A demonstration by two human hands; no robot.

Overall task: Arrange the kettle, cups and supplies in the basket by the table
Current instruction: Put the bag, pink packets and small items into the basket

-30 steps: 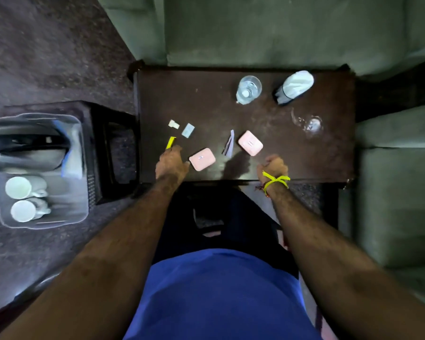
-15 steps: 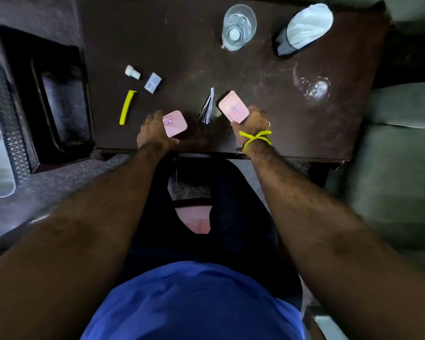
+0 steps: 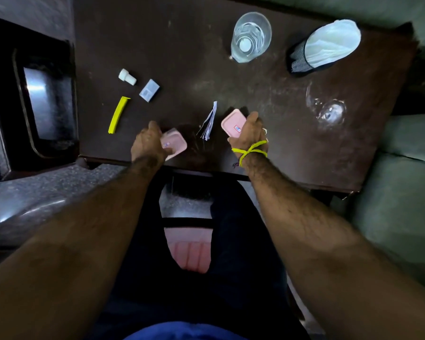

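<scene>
Labels on both pink boxes are small red-and-blue stickers, unreadable. Left hand [image 3: 146, 146] fingers curl round one pink box [image 3: 176, 143] at the bench [image 3: 194, 57] edge; right hand [image 3: 249, 133] fingers grip the other pink box [image 3: 232, 123].

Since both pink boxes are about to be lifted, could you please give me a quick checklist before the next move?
1. Left hand grips the left pink lidded plastic box: ok.
2. Right hand grips the right pink lidded plastic box: ok.
3. Box lids sealed: cannot tell.
4. Folded white paper sachets lie clear between the boxes: ok.
5. Basket in view for the drop: not ok.
6. Clear drinking glass stands away from the hands: ok.
</scene>
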